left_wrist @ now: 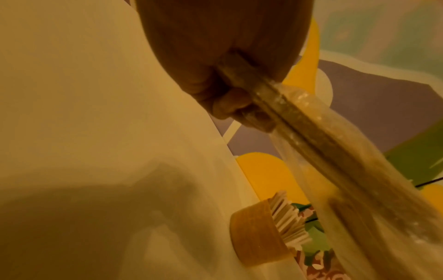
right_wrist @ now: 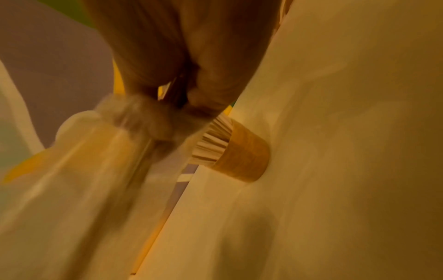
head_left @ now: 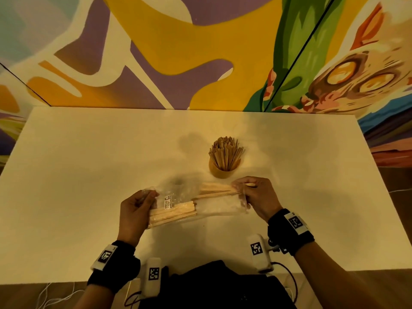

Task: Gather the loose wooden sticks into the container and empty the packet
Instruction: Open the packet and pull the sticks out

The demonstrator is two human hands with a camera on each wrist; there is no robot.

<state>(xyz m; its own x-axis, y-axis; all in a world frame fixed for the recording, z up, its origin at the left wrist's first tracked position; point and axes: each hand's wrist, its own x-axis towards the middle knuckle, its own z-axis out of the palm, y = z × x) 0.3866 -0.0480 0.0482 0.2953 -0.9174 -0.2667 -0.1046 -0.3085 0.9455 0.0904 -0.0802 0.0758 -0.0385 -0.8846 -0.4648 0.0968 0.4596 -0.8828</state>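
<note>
Left hand (head_left: 133, 210) grips the clear plastic packet (head_left: 196, 201) of wooden sticks; right hand (head_left: 258, 197) pinches its opposite end, just before the wooden stick holder (head_left: 224, 168).

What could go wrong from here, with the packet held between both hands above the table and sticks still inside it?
1. The right hand pinches a few sticks at the packet mouth; pulling could drag others out loose onto the table.
2. The left hand grips the far end, where another stack remains; tilting may spill it.
3. The container already looks packed with upright sticks, so forcing more in might tip it or push some out.
</note>
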